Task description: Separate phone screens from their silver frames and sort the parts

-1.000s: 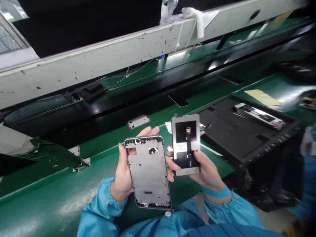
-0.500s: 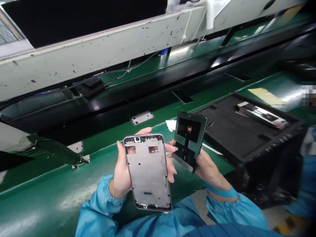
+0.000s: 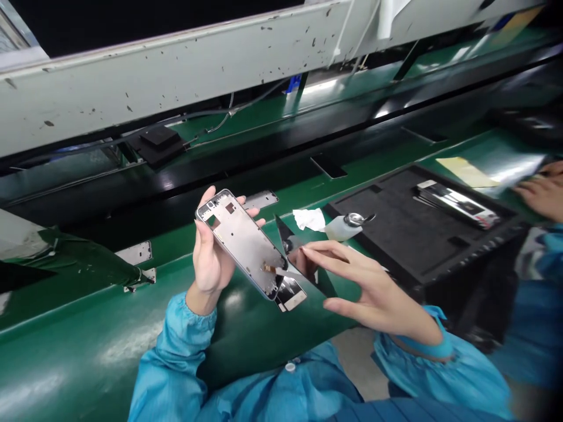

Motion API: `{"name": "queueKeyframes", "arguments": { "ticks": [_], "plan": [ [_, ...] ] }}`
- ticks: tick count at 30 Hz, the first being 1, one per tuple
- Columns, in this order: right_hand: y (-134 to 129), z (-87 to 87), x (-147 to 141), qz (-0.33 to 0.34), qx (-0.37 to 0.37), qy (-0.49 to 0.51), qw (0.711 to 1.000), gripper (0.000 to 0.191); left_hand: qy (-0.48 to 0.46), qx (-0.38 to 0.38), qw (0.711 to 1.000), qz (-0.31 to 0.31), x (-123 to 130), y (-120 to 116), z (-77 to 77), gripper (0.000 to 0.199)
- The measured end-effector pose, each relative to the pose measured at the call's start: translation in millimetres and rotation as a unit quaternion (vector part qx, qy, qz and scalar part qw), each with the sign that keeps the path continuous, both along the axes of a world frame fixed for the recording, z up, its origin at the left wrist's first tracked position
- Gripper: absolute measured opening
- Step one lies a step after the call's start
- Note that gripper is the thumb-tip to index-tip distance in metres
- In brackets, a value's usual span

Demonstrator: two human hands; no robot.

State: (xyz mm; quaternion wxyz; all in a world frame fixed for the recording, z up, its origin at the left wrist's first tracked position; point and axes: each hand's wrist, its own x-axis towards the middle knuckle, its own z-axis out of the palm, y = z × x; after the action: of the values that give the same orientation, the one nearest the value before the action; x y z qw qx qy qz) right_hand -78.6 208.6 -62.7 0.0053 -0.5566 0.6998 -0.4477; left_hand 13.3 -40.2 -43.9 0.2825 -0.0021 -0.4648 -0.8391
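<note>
My left hand (image 3: 211, 264) grips a grey metal phone frame (image 3: 246, 240) by its upper end, thumb on the near edge and fingertips showing beyond the far edge. The frame is tilted, its lower end slanting to the right. My right hand (image 3: 360, 281) holds a dark, glossy phone screen (image 3: 323, 280), index fingertip at its face and thumb by the lower edge. A flex cable (image 3: 269, 268) from the screen reaches over the frame's lower end. Beneath these, the white-ended part of another panel (image 3: 294, 296) shows on the green bench; the rest is hidden.
A crumpled white tissue (image 3: 309, 219) and a bottle with a metal top (image 3: 347, 225) stand by a black tray (image 3: 396, 217) bearing stacked screens (image 3: 457, 202). Metal frames (image 3: 135, 253) and a dark panel (image 3: 329, 166) lie farther off. A co-worker's hand (image 3: 543, 193) rests at right.
My left hand has turned the frame so it slants down to the right. The screen in my right hand has tipped and moved down beside the frame's lower end, uncovering the bottle.
</note>
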Motion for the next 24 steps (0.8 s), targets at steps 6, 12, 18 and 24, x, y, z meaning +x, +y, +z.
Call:
{"name": "queueKeyframes", "arguments": {
  "ticks": [6,12,18,24],
  "plan": [
    [-1,3.8,-3,0.012,0.008,0.002,1.000,0.066,0.031,-0.037,0.999,0.023,3,-5,1.0,0.066],
    [-16,0.1,-3,0.025,0.002,-0.046,0.999,0.066,0.088,-0.141,0.986,0.012,-1,-8,-6.2,0.057],
    [-47,-20.6,7,-0.011,-0.067,-0.188,0.980,0.086,0.096,-0.226,0.969,0.000,-5,-15,-14.7,0.053],
    [-57,-42.5,10,0.016,-0.092,-0.318,0.943,0.095,0.044,-0.228,0.973,-0.020,-4,-13,-17.9,0.054]
  ]
}}
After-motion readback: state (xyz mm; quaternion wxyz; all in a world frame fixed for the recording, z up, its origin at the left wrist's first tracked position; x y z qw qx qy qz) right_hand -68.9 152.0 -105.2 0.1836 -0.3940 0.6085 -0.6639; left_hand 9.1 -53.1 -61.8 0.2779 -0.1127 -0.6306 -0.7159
